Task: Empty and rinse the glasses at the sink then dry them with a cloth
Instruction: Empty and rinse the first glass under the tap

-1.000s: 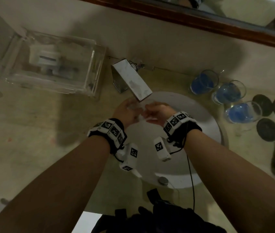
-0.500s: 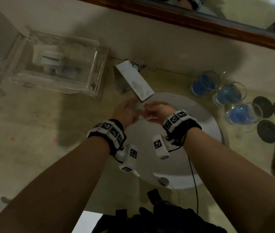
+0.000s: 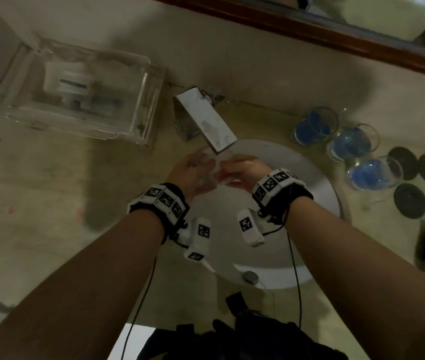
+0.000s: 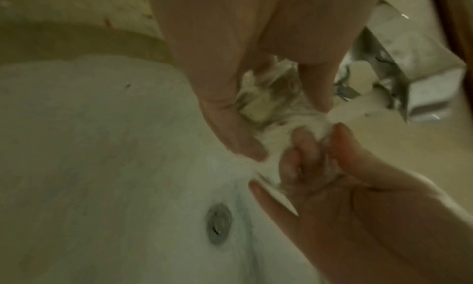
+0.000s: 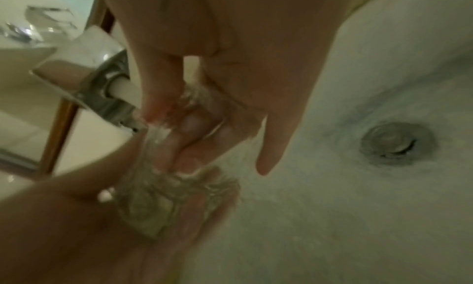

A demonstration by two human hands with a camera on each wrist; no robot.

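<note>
The glass (image 3: 212, 169) sits at the centre of the head view, held over the white sink (image 3: 318, 193) right under the flat tap (image 3: 206, 120), with water running onto it. The left hand (image 3: 190, 175) has its fingers and thumb curled round the thick base, as the left wrist view shows. The right hand (image 3: 242, 170) has several fingers (image 5: 184, 130) pushed inside the mouth of the glass, with the thumb outside on the wall, rubbing it clean. Compared with a second ago little has changed: both hands stay in the same spot beneath the spout, shifted only slightly, so the rinsing of this glass is, I judge, ongoing and drying has not begun.

At the right of the frame three glasses of blue liquid (image 3: 353, 141) stand in a row on the counter (image 3: 50, 203), near but clear of the basin rim, so most of the task remains. Dark round coasters (image 3: 419, 183) lie further right. A clear plastic box (image 3: 81, 92) sits at upper left. The drain (image 4: 217, 223) is below the hands. No cloth can be made out for certain; a dark blurred shape at the right edge is unclear. Wet glass may slip.
</note>
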